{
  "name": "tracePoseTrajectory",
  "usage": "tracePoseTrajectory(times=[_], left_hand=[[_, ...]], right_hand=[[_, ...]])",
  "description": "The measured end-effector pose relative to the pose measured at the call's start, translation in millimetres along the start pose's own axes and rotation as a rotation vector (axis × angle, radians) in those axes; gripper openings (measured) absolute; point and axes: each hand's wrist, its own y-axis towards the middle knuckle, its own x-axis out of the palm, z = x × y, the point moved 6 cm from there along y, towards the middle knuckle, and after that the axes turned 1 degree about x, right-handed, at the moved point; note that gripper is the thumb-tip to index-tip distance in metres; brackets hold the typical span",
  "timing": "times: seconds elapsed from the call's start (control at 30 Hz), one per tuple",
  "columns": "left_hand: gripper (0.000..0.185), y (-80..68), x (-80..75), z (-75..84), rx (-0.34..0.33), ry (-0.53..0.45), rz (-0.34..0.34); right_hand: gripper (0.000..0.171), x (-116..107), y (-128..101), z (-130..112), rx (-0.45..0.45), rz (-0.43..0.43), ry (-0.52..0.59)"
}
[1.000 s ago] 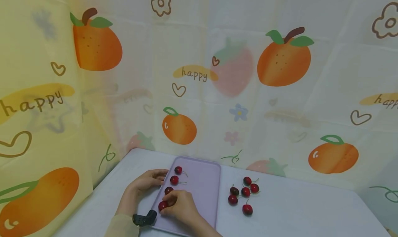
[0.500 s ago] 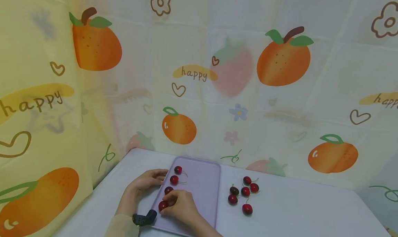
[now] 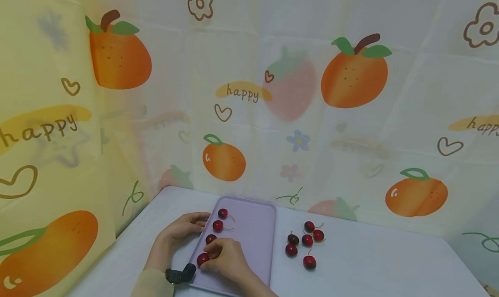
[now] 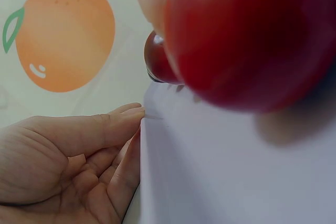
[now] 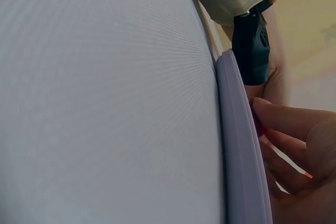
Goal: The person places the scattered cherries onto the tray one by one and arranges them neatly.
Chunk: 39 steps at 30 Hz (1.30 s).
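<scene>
A pale purple tray (image 3: pixel 255 245) lies on the table. My left hand (image 3: pixel 185 227) is at its left edge; in the left wrist view the thumb (image 4: pixel 118 129) lies at the rim, with the fingers against the outer side. Low on the tray's left side, my right hand (image 3: pixel 230 258) pinches a dark red cherry (image 3: pixel 202 260) between thumb and fingers. That cherry looms large in the left wrist view. Beyond it, along the same edge, three more cherries form a row: a partly covered one (image 3: pixel 210 239), a middle one (image 3: pixel 217 225) and a far one (image 3: pixel 222 213).
Right of the tray, several loose cherries (image 3: pixel 307 240) with stems sit on the white table (image 3: pixel 362 266). A black wrist camera (image 3: pixel 181 274) on the left forearm reaches over the tray's near left edge. A fruit-printed curtain (image 3: pixel 249 150) hangs behind the table.
The pinched cherry has shifted slightly left and nearer. Both hands keep almost the same place. The head view has drifted very slightly.
</scene>
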Motion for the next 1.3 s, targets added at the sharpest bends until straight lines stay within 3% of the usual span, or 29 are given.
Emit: tracePoseTrajectory(times=[0.33, 0.57, 0.9, 1.3], left_hand=[[0.055, 1.3, -0.3, -0.9, 0.032, 0.007, -0.023], [0.054, -0.3, -0.7, -2.4, 0.005, 0.014, 0.001], [0.053, 1.4, 1.0, -0.7, -0.020, 0.020, -0.003], [0.052, -0.5, -1.1, 0.0, -0.044, 0.078, 0.045]], right_hand=[[0.030, -11.2, -1.5, -3.7, 0.062, 0.081, 0.017], [0.030, -34.2, -6.1, -7.4, 0.102, 0.115, 0.060], [0.035, -96.5, -15.6, 9.9, 0.114, 0.204, -0.010], [0.028, -168.4, -32.4, 34.9, 0.214, 0.351, -0.046]])
